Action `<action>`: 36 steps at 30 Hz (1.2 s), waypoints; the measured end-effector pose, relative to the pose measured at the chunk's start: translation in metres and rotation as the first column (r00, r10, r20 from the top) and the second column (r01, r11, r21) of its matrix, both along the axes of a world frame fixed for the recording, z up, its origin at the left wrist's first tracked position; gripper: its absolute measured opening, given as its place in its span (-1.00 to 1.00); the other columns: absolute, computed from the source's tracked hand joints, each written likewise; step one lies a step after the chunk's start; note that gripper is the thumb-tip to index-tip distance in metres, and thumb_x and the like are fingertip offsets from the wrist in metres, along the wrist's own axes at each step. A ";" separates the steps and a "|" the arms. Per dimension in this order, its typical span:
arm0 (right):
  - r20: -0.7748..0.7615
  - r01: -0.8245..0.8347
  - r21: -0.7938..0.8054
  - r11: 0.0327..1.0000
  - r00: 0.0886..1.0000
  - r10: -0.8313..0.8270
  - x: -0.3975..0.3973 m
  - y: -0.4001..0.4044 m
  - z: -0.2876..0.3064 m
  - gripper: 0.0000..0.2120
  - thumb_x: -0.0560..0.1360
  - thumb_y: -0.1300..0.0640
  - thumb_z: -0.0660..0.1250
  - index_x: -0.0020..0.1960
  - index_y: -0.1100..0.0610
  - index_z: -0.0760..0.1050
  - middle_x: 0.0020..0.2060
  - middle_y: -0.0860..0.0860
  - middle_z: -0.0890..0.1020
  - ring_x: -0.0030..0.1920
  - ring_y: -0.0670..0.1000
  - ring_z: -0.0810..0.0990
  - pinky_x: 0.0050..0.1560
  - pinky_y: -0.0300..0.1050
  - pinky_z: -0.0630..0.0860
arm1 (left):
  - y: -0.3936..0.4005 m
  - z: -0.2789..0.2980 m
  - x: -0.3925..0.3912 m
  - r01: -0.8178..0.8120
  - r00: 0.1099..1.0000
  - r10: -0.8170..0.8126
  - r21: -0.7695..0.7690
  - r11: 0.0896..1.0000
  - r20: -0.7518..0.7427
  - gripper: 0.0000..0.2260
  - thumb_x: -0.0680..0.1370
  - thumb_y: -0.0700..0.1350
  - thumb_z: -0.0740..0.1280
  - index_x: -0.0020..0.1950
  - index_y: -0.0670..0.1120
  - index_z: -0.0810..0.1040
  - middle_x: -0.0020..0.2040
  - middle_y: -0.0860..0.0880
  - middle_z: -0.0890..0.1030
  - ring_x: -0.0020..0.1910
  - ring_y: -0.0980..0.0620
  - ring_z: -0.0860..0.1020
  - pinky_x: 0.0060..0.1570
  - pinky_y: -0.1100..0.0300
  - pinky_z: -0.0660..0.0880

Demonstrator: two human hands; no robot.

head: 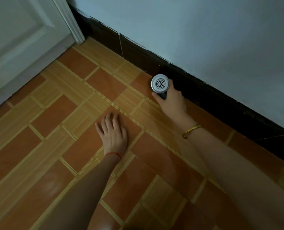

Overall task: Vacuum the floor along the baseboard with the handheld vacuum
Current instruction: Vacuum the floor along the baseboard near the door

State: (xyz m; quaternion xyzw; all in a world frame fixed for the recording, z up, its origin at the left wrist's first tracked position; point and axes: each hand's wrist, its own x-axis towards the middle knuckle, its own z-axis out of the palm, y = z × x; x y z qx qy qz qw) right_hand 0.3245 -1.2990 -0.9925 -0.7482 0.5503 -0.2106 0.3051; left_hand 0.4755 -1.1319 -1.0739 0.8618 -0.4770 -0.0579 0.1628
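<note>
While left hand (112, 136) rests flat, right hand (172, 101) grips vacuum (159, 83).

Vacuum (159, 83) nozzle hidden beneath its body

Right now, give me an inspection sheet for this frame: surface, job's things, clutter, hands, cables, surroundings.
Surface: tiled floor in orange and wood-look pattern, bare.
Job's things: handheld vacuum set at the foot of the dark baseboard, round vented end facing the camera.
Clutter: nothing seen.
Hands: right hand gripping the vacuum body; left hand flat on the floor, fingers spread.
Cables: nothing seen.
Surroundings: pale wall above the baseboard; white door with frame at upper left.
</note>
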 end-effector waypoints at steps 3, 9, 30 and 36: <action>-0.040 0.001 -0.051 0.999 0.999 -0.003 0.008 -0.010 -0.004 -0.35 0.50 -0.09 0.37 0.48 0.07 0.20 0.21 0.10 0.58 0.17 0.14 0.59 0.03 0.05 0.59 | -0.001 -0.002 0.000 -0.017 1.000 0.017 0.001 1.000 0.000 -0.58 0.61 -0.04 0.09 0.46 -0.08 0.28 0.45 -0.14 0.31 0.48 -0.15 0.21 0.49 -0.30 -0.04; -0.077 -0.064 -0.075 0.995 0.995 0.058 0.045 -0.030 -0.007 -0.37 0.50 -0.10 0.36 0.46 0.05 0.20 0.17 0.11 0.61 0.12 0.17 0.61 -0.01 0.03 0.56 | -0.003 -0.002 0.000 -0.032 0.999 0.032 0.028 0.999 0.013 -0.56 0.59 -0.02 0.09 0.47 -0.07 0.29 0.45 -0.11 0.32 0.49 -0.14 0.21 0.50 -0.28 -0.03; 0.041 -0.092 -0.059 0.994 0.995 0.094 0.093 -0.052 -0.007 -0.41 0.49 -0.10 0.37 0.42 0.06 0.27 0.17 0.06 0.61 0.13 0.12 0.61 -0.05 -0.07 0.52 | -0.003 0.002 0.002 -0.032 0.999 0.030 0.080 0.996 0.017 -0.56 0.60 0.00 0.10 0.47 -0.08 0.30 0.48 -0.11 0.30 0.52 -0.14 0.18 0.49 -0.28 -0.01; 0.074 -0.135 -0.049 0.990 0.988 0.138 0.127 -0.071 -0.010 -0.43 0.49 -0.08 0.37 0.41 0.08 0.29 0.16 0.06 0.61 0.13 0.11 0.61 -0.04 -0.12 0.49 | -0.004 0.002 0.003 -0.031 1.000 0.031 0.083 0.996 0.006 -0.55 0.59 0.00 0.10 0.47 -0.08 0.30 0.48 -0.11 0.30 0.52 -0.14 0.19 0.49 -0.29 0.00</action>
